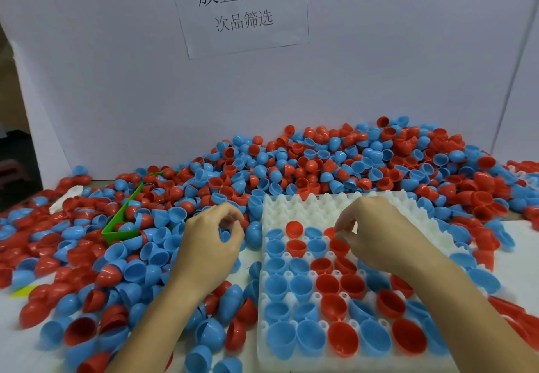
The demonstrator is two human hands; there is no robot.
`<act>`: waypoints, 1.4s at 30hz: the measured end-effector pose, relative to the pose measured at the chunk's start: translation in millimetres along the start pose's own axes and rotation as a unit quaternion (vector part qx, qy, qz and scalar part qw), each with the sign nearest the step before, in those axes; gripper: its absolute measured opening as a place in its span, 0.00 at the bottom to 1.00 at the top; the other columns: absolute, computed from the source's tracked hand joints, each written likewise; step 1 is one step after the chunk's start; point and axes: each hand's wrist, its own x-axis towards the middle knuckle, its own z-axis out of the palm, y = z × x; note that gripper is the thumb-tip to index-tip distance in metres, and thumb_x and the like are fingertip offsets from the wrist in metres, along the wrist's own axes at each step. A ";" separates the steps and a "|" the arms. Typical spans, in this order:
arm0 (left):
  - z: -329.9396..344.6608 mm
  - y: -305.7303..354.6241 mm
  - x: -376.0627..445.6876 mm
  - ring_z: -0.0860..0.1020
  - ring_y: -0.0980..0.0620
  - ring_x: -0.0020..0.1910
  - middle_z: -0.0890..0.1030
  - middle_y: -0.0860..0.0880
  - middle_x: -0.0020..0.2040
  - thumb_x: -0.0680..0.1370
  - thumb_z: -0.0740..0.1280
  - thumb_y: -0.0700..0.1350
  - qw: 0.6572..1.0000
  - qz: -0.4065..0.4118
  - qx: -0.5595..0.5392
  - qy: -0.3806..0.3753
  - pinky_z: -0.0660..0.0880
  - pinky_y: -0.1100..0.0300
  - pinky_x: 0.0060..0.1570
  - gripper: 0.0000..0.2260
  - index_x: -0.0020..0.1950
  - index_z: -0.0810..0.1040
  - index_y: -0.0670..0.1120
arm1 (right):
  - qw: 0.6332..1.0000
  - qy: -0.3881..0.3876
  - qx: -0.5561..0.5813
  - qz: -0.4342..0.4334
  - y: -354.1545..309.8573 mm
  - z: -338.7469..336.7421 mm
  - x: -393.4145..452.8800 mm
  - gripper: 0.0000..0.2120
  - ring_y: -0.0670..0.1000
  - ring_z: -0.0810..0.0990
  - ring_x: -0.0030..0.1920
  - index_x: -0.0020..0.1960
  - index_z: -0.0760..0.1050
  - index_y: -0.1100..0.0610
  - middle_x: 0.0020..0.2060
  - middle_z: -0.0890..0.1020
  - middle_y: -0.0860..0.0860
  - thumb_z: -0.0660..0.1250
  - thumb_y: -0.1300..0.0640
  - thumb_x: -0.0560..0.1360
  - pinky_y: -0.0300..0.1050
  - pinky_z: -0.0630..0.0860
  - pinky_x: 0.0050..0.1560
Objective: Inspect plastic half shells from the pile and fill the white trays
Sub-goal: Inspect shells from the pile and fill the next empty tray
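Two hands are working: the right grip (342,234) is pinching a red shell (332,231) over the tray (309,206), just above a free socket; the left grip (233,224) is closing on another red shell (244,224) in the pile (320,162) beside it. Seated tilted, the right shell could be riding up on its neighbours and popping out; loose shells crowding the tray edge could be spilling in uninspected.

We note a white backboard (116,81) behind the bench, with a paper sign (237,8) printed in black characters. A side panel (522,87) angles in at right. Dark room (11,154) at left.
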 end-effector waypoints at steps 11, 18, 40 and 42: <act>-7.7 -9.4 4.9 0.79 0.60 0.42 0.82 0.56 0.39 0.77 0.69 0.37 1.000 -0.023 0.013 0.010 0.75 0.67 0.47 0.07 0.42 0.83 0.47 | 0.996 -0.019 -0.087 0.003 -8.7 1.6 7.9 0.07 0.48 0.81 0.43 0.50 0.84 0.49 0.47 0.82 0.48 0.72 0.60 0.76 0.44 0.83 0.45; -8.3 -7.3 4.7 0.79 0.60 0.43 0.82 0.55 0.40 0.77 0.69 0.37 1.000 -0.024 0.013 0.006 0.75 0.67 0.47 0.07 0.43 0.83 0.46 | 0.996 -0.036 -0.080 0.002 -10.8 -5.0 5.0 0.11 0.49 0.82 0.47 0.56 0.83 0.51 0.53 0.83 0.50 0.72 0.60 0.76 0.44 0.83 0.49; -13.7 -15.1 7.0 0.79 0.56 0.44 0.82 0.56 0.41 0.78 0.69 0.37 0.999 -0.035 0.008 0.005 0.75 0.62 0.47 0.08 0.42 0.83 0.48 | 0.983 -0.079 -0.107 -0.130 -60.4 7.6 37.8 0.09 0.61 0.83 0.53 0.53 0.83 0.59 0.54 0.83 0.59 0.71 0.61 0.74 0.58 0.83 0.51; -17.6 -19.8 8.5 0.79 0.56 0.45 0.82 0.57 0.42 0.78 0.69 0.37 0.999 -0.046 0.004 0.010 0.73 0.66 0.45 0.08 0.42 0.83 0.49 | 0.981 -0.084 -0.119 -0.130 -60.3 10.2 39.3 0.07 0.60 0.83 0.51 0.51 0.84 0.57 0.52 0.84 0.57 0.71 0.61 0.73 0.56 0.83 0.50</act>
